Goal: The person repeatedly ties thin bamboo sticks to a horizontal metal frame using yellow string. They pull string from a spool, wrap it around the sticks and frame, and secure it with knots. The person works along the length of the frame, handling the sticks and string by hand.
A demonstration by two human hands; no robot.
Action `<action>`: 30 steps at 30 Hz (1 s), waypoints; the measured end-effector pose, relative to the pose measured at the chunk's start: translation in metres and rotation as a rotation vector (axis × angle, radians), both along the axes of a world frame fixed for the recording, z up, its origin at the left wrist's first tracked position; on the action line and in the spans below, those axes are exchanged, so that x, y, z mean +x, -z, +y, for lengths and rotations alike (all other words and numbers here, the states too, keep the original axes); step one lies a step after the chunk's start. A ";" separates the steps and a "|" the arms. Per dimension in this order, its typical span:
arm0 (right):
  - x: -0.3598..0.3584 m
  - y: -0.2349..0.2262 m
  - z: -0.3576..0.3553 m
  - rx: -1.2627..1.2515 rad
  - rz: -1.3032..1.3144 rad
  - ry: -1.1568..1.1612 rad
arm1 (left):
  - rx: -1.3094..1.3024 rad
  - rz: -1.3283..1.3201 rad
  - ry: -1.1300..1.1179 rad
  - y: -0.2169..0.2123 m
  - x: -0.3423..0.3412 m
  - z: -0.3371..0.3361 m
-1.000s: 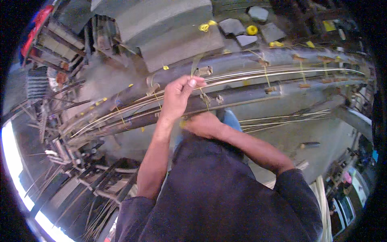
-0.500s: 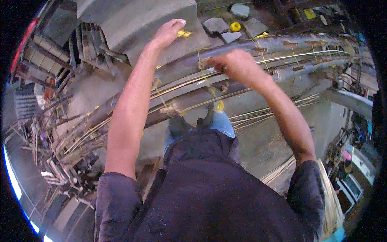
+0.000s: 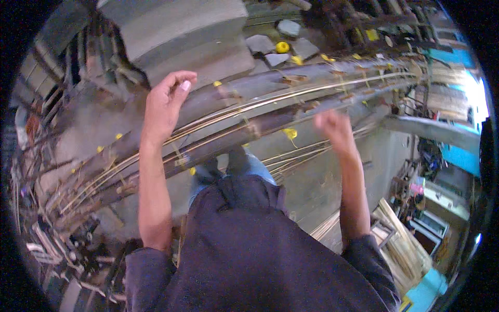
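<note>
Two long dark poles [image 3: 260, 125] run across in front of me, with thin pale cane strips [image 3: 249, 108] lying lengthwise between them. Yellow string is tied at intervals along them. My left hand [image 3: 167, 106] hovers over the far pole and the strips, fingers loosely curled and thumb apart, with nothing visible in it. A small yellow string bundle [image 3: 217, 83] sits on the far pole near it. Beyond the near pole's edge, on my side, my right hand [image 3: 335, 129] is raised and smeared by motion. Another yellow string bundle [image 3: 290, 134] hangs from the near pole beside it.
Past the poles lie several grey stone pieces [image 3: 260, 44] and a yellow ball of string [image 3: 282, 47], beside a concrete step [image 3: 197, 31]. Loose strips [image 3: 296, 158] lie on the floor behind the near pole. Wood pieces [image 3: 47, 249] clutter the left.
My left hand has come back toward me, away from the yellow string it was beside. My right hand has left the strips and drawn back to the right. The whole view has shifted.
</note>
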State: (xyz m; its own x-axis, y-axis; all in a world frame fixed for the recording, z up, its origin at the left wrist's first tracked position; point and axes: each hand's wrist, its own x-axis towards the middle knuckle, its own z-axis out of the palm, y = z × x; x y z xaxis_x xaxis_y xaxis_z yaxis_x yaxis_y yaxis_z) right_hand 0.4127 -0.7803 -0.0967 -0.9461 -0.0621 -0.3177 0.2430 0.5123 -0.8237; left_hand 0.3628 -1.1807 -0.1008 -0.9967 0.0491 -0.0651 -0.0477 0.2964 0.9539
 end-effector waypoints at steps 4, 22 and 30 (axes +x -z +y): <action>0.101 0.045 -0.112 -0.510 -0.655 0.271 | -0.015 0.029 -0.080 0.001 0.030 0.005; -0.180 0.052 -0.193 0.441 0.190 -0.529 | -0.662 0.318 -0.022 0.074 0.042 0.117; 0.020 0.014 -0.135 -0.167 0.154 -0.859 | -0.771 0.024 0.058 0.052 0.048 0.108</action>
State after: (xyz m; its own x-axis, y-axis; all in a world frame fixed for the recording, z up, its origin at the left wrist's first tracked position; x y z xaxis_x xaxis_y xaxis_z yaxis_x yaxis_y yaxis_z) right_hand 0.4328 -0.9152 -0.1110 -0.5833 -0.8043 -0.1139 -0.2893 0.3367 -0.8961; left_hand 0.4106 -1.0724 -0.1527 -0.9955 0.0505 -0.0804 0.0061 0.8788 0.4772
